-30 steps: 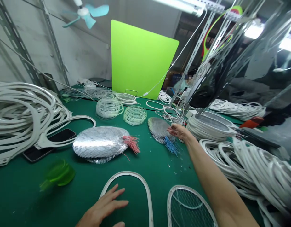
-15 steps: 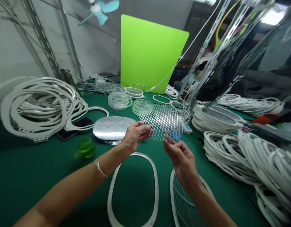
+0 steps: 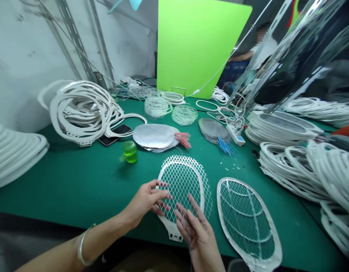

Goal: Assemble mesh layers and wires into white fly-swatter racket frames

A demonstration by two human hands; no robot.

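A silvery wire mesh sheet (image 3: 206, 185) overlaps a white oval racket frame (image 3: 160, 174), sticking out past its top and right side. My left hand (image 3: 147, 200) has its fingers around the mesh's left edge, the fingertips partly behind the wires. Near the lower right of the mesh, my right hand (image 3: 198, 232) is palm up with its fingers apart. A thin bluish wire (image 3: 189, 241) runs down across that palm; whether the fingers touch the mesh is hard to tell. To the right lies another racket frame (image 3: 220, 200) with mesh and curved ribs inside.
Stacked mesh sheets with red leads (image 3: 154, 136) and others with blue leads (image 3: 212, 130) lie farther back. A green jar (image 3: 130, 152) stands left. White frames pile up at left (image 3: 78, 109) and right (image 3: 293, 166). A person (image 3: 262, 49) sits beyond the green board (image 3: 199, 49).
The mesh has come down toward me from mid-air and now overlaps the white frame. Both hands moved lower with it, and the right fingers have spread. The view has tilted down.
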